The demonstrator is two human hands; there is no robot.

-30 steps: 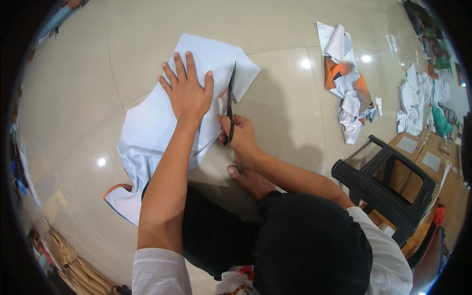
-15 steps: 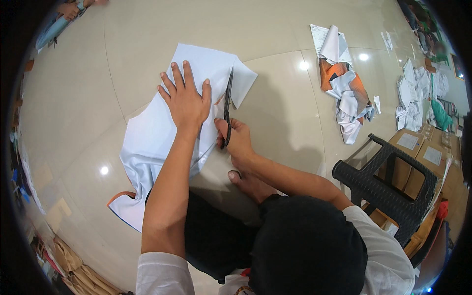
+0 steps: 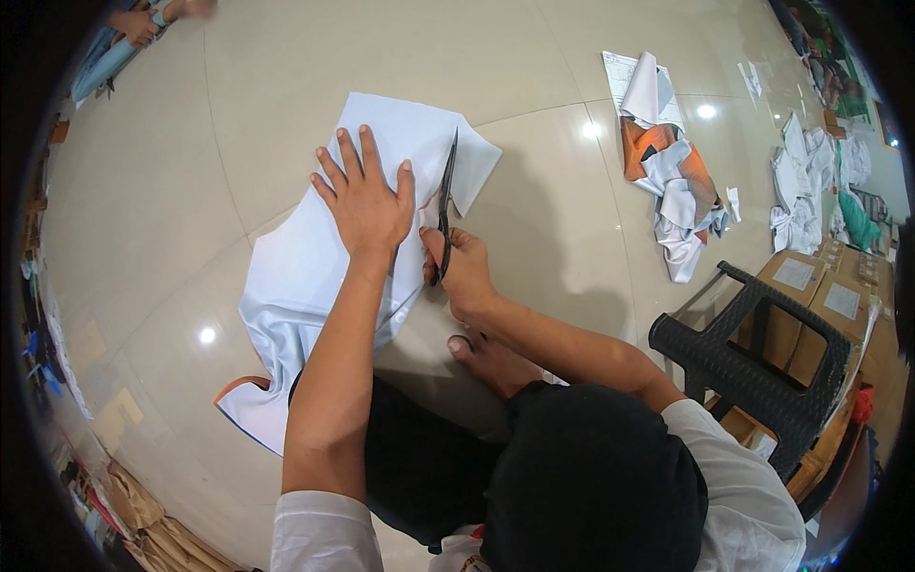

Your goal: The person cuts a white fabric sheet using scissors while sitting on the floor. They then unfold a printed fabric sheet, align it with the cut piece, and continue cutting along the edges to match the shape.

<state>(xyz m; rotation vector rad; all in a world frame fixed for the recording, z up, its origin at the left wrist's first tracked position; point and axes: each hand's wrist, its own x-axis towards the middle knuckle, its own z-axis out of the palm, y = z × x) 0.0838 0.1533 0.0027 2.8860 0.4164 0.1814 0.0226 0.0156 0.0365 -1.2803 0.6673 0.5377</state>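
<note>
A pale bluish-white piece of fabric (image 3: 315,238) lies spread on the tiled floor, bunched toward its lower end, where an orange and dark edge shows. My left hand (image 3: 372,205) rests flat on it, fingers spread and pointing away from me. In my right hand (image 3: 462,272) is a pair of black scissors (image 3: 445,205), the fingers wrapped round the handles. The blades point away from me along the fabric's right side, where a flap of cloth sticks out to the right. Whether cloth sits between the blades I cannot tell.
My bare foot (image 3: 491,362) is just below my right hand. A heap of orange, grey and white cloth (image 3: 681,181) lies on a printed sheet to the right. A black plastic stool (image 3: 762,353) stands beside cardboard boxes (image 3: 839,305). Another person's arms (image 3: 133,33) show at the upper left.
The fabric and both hands appear slightly lower and to the right in the picture, as do the things around them. The scissor blades look a little more apart than before.
</note>
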